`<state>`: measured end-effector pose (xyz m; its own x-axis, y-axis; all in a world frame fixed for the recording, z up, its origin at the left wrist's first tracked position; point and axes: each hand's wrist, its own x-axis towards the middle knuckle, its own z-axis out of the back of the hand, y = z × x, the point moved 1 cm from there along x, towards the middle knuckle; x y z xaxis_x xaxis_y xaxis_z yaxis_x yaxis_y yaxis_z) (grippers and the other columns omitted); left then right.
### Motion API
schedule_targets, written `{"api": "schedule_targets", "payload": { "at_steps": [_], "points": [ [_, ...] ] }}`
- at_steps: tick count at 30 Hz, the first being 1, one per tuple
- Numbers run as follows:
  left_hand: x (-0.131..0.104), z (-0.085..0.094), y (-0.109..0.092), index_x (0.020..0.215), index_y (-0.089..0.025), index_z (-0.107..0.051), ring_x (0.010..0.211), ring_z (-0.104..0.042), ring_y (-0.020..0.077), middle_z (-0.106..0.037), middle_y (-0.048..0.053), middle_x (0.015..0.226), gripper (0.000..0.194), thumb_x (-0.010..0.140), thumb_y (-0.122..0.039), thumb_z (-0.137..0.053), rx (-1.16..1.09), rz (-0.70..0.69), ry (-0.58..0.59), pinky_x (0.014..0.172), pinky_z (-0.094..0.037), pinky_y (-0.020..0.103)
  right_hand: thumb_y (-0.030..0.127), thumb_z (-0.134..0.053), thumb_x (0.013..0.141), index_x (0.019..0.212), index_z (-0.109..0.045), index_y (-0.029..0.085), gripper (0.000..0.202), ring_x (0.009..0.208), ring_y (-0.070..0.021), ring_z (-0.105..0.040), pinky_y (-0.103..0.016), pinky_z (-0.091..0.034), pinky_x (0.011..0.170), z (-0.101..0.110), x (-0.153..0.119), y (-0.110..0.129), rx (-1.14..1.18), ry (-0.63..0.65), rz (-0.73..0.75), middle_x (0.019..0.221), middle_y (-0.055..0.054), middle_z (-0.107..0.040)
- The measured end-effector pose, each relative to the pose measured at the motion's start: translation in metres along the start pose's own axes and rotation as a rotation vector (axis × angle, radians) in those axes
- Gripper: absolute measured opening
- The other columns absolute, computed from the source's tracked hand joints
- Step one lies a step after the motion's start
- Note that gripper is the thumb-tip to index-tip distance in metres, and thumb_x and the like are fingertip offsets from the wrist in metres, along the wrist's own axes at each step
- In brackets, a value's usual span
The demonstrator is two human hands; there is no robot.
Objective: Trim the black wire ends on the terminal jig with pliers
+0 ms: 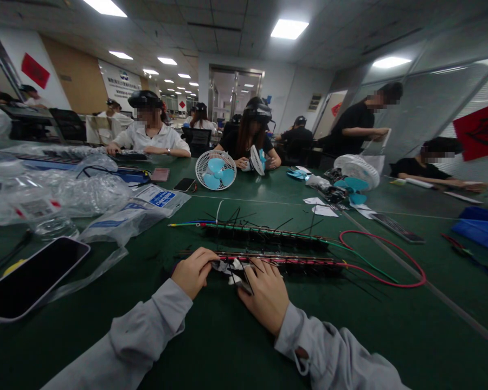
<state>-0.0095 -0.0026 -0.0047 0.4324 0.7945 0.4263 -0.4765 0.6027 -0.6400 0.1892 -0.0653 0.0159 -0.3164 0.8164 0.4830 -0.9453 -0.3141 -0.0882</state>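
Two long black strips lie side by side on the table, bristling with thin black cable ties. A red cable (305,261) runs along the near strip, and a green cable (293,234) along the far one. My left hand (195,271) is closed, its fingers pinching the left end of the red-cable bundle. Bent fingers of my right hand (268,292) grip the same bundle a little further right, with the thumb low on its near side. Crumpled white material (236,273) shows between the hands; what it is I cannot make out.
A phone (36,279), plastic bags (138,211) and a clear bottle (44,211) lie to the left. Small fans with blue blades (215,173) stand across the table. A co-worker (256,130) handles a fan opposite. The red cable's loop spreads right.
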Motion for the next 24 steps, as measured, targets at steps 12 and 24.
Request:
{"api": "schedule_targets", "payload": {
  "at_steps": [12,24],
  "points": [
    [0.0010,0.0009,-0.0027,0.098,-0.020,-0.062,0.053,-0.057,0.0051,-0.060,0.002,0.101,0.030,0.081,-0.003,-0.044,0.036,-0.039,-0.036,0.052,-0.050,0.016,0.033,-0.064,0.070,0.090,-0.055,0.020,0.026,0.099,-0.0248,-0.049,-0.037,-0.033,0.086,0.0000,-0.0005,-0.0008,0.001,-0.013,0.012,0.108,-0.010,-0.057],
    [0.0012,0.0016,-0.0031,0.098,-0.020,-0.061,0.056,-0.058,0.0065,-0.060,0.003,0.102,0.027,0.080,-0.005,-0.048,0.056,-0.027,-0.025,0.052,-0.049,0.016,0.035,-0.063,0.072,0.093,-0.055,0.019,0.028,0.101,-0.0247,-0.049,-0.038,-0.032,0.088,0.0000,-0.0015,-0.0008,-0.012,-0.007,0.011,0.111,-0.010,-0.056]
  ]
}}
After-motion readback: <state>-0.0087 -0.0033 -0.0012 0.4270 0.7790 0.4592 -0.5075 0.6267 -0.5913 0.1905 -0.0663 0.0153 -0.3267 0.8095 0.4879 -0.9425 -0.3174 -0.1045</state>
